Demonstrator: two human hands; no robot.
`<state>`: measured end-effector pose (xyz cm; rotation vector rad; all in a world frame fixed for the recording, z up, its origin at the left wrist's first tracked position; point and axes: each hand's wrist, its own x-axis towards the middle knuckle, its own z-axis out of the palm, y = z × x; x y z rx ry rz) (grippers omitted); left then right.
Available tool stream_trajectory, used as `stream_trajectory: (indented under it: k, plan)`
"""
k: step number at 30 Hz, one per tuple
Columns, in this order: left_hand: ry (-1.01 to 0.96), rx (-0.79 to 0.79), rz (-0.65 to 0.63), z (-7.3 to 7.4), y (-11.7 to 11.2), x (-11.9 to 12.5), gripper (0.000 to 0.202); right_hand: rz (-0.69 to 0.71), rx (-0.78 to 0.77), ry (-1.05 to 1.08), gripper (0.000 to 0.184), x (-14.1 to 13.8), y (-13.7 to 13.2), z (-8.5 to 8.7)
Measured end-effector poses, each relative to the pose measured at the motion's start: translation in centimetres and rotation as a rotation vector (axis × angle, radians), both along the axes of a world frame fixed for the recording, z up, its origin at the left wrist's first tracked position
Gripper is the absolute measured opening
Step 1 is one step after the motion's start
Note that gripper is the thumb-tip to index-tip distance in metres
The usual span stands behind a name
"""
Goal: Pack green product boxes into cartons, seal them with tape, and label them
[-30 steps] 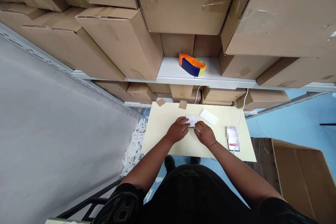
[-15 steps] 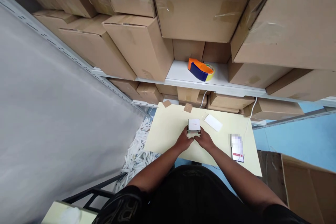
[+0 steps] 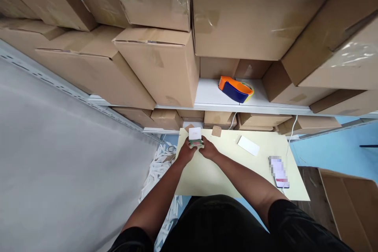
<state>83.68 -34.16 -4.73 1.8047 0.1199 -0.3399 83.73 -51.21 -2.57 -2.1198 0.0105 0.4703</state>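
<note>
Holding the box (image 3: 195, 137) in a closed grip between left hand (image 3: 184, 153) and right hand (image 3: 209, 150) at the table's (image 3: 203, 177) far left corner, so could drop it over the edge if slackening either side.

No readable text, faint unreadable print on white-topped box (image 3: 195, 135), phone screen (image 3: 278, 170) pixelated

White-topped box (image 3: 195, 134), cream table (image 3: 203, 175)
</note>
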Motion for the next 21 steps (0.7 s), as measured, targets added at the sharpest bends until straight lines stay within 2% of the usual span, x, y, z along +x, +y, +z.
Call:
stream_trajectory:
  k: [3,5,6,9,11,13,15,17,19,21]
  plan:
    - [-0.011,-0.020,-0.051,-0.6,1.7,1.1,0.074,-0.035,-0.068,0.025,0.063,0.3,1.1,1.4]
    - [0.026,-0.023,-0.048,-1.0,2.5,1.1,0.078,-0.079,-0.092,-0.034,0.046,-0.4,-0.1,3.8]
    - [0.057,-0.014,-0.031,-1.2,2.9,1.0,0.079,-0.118,-0.109,-0.088,0.039,-0.8,-1.4,5.6]
    - [0.139,0.034,-0.012,-1.6,4.3,-0.2,0.069,-0.289,-0.300,-0.646,0.031,-0.8,-6.8,12.5]
    - [0.166,0.064,-0.071,-1.7,5.3,-1.4,0.053,-0.421,-0.497,-0.871,0.042,1.0,-10.6,17.0]
    - [0.186,0.116,-0.135,-1.8,6.4,-2.8,0.040,-0.447,-0.645,-0.900,0.055,4.0,-13.4,20.2]
    - [0.188,0.180,-0.183,-1.7,7.2,-4.3,0.029,-0.406,-0.696,-0.812,0.052,7.2,-15.0,21.6]
    - [0.161,0.230,-0.233,-1.6,7.8,-5.6,0.020,-0.395,-0.674,-0.704,0.045,9.3,-15.6,21.6]
    - [0.129,0.262,-0.293,-1.5,8.2,-6.7,0.013,-0.425,-0.628,-0.668,0.041,9.5,-15.9,21.0]
    - [0.110,0.301,-0.345,-1.4,8.5,-7.6,0.012,-0.489,-0.593,-0.724,0.039,7.5,-16.2,20.1]
